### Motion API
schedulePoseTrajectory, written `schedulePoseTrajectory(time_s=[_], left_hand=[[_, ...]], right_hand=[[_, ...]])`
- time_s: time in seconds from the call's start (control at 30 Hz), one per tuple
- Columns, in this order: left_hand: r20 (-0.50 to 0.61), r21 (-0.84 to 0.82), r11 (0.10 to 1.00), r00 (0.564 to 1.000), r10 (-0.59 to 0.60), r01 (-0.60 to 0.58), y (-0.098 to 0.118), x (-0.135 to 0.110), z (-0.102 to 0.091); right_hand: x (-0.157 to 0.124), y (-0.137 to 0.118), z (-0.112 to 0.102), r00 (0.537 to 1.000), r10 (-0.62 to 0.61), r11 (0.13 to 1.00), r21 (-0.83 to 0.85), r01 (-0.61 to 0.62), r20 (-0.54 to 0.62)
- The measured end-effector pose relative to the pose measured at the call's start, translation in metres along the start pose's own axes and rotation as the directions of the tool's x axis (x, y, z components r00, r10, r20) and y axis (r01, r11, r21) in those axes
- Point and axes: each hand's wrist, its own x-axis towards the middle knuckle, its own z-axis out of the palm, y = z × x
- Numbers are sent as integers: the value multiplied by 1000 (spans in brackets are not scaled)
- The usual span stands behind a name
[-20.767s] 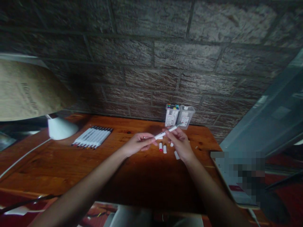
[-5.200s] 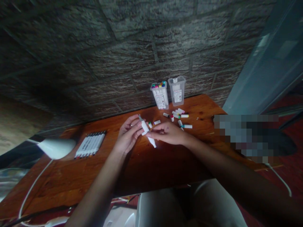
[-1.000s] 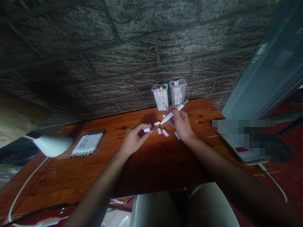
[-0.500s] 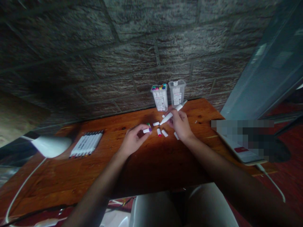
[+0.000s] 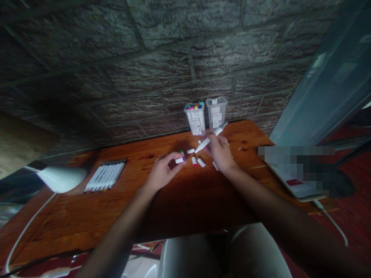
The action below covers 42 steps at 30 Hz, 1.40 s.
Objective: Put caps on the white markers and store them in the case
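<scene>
My left hand (image 5: 164,170) pinches a white marker cap with a purple end (image 5: 180,160) between thumb and fingers. In my right hand (image 5: 220,152) is an uncapped white marker (image 5: 206,143), slanted, its nib end pointing down and left toward the loose caps. Between the hands several caps lie on the wooden table: a white cap with a red end (image 5: 194,161), a plain-looking white cap (image 5: 201,162) and another white cap (image 5: 190,151). A green-ended cap (image 5: 181,151) shows just behind my left fingers. One more white cap (image 5: 215,166) lies beside my right wrist.
Against the stone wall stand a clear box of colourful markers (image 5: 195,119) and a second clear box (image 5: 216,114). A row of markers (image 5: 106,176) lies at left, near a white lamp (image 5: 63,178). A partly blurred laptop-like object (image 5: 295,185) sits at the right edge.
Both hands hold almost the same pose, with the cap and the marker still in them. The view has shifted very slightly.
</scene>
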Motion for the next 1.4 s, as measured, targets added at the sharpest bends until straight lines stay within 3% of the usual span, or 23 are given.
schedulePoseTrajectory(time_s=[1.4], left_hand=[[16,-9,1000,1000,-9,9,0,0,2]], right_hand=[[3,16,1,995,-91,996,2,91,39]])
